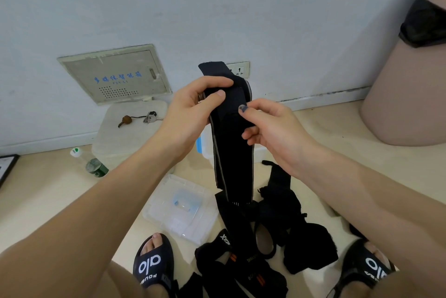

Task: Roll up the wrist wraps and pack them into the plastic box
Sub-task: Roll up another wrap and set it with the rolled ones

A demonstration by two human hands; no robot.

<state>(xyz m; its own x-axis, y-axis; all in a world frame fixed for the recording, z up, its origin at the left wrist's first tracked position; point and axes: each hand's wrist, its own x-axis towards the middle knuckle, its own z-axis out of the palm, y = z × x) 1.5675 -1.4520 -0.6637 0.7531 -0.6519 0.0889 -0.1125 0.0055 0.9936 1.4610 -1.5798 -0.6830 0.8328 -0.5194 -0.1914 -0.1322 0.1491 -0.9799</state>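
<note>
A long black wrist wrap [231,152] with grey edges hangs upright in front of me, its lower end reaching the pile on the floor. My left hand [193,109] grips its folded top end from the left. My right hand [268,126] pinches the wrap's right edge just below, thumb on the front. Several more black wrist wraps [265,244] lie in a loose heap on the floor between my feet. A clear plastic box [205,143] with a blue latch stands behind the hanging wrap, mostly hidden. Its clear lid [181,208] lies flat on the floor.
A white storage box [128,128] carrying keys [149,117] stands against the wall. A plastic bottle [90,163] lies to its left. A pink bin [405,94] with a black liner stands at right. My sandalled feet [152,264] flank the heap.
</note>
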